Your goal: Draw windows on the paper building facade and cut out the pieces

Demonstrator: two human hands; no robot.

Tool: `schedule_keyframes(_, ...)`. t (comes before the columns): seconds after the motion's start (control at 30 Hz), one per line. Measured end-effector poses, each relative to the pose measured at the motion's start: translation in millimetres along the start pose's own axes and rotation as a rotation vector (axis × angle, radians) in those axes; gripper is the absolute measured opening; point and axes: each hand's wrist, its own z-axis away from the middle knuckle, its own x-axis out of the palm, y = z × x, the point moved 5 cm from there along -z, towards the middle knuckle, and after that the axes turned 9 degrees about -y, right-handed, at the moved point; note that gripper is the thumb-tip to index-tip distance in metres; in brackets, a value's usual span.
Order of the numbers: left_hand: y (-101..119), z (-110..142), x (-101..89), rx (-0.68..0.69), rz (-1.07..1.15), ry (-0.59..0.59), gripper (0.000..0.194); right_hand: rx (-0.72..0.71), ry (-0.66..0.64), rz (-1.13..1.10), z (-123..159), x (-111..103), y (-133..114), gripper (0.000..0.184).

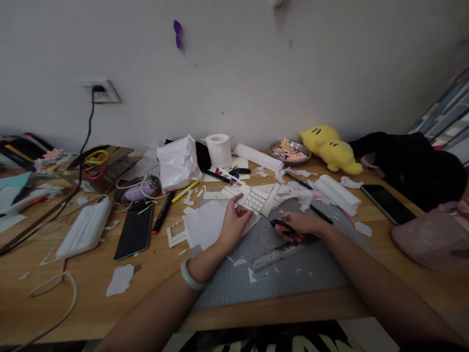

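Observation:
My left hand pinches the lower left edge of a white paper piece drawn with black rounded outlines. From the right, my right hand grips black-handled scissors, whose blades reach to the paper's lower edge. How far the blades are apart is too small to tell. Beneath both hands lies a grey cutting mat, with a metal ruler on it close below the right hand. A blank white sheet rests left of my left hand. Paper scraps lie all around.
Behind stand a toilet roll, a white plastic packet, a metal bowl of paper cutouts and a yellow plush toy. Phones and markers lie left; another phone and a pink pouch are right.

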Motion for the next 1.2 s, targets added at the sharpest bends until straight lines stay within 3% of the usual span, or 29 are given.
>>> schedule_keyframes(0.53,-1,-1,-2.1,-0.021,-0.035,0.023,0.056,0.023,0.033,-0.015,0,-1,1,0.035)
schedule_keyframes(0.83,0,-1,-12.0,0.005,-0.059,0.142,0.043,0.020,0.043,-0.018,0,-1,1,0.037)
schedule_keyframes(1.2,-2,0,-6.4,-0.058,-0.057,0.059,0.047,0.005,0.086,0.012,2,0,-2,0.044)
